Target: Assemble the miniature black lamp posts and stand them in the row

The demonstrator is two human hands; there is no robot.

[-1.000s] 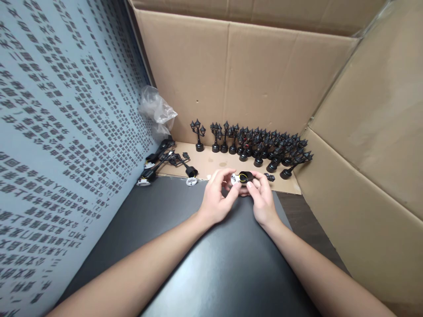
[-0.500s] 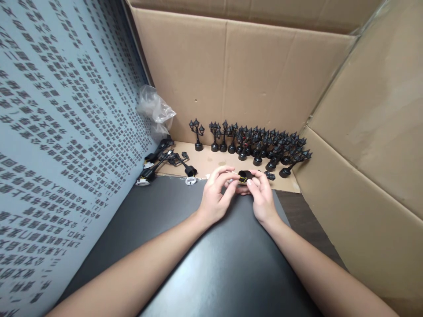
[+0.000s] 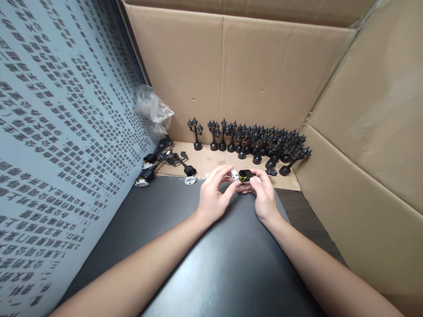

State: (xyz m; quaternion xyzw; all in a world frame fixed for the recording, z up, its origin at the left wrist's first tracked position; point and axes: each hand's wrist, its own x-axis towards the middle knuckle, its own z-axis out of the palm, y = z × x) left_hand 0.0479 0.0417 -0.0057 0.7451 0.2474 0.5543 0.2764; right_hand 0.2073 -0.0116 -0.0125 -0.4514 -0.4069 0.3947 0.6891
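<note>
Pinching a white plug in my left hand, right hand gripping the black lamp base; finished lamps crowd mid-frame, loose parts wait left.

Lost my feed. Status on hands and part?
Left hand pinching white piece. Right hand gripping black base. Nothing between them.

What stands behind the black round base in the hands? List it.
Behind the black round base, held by the left hand and right hand, stand black miniature lamp posts against the cardboard wall. Their rear rows are hidden.
</note>
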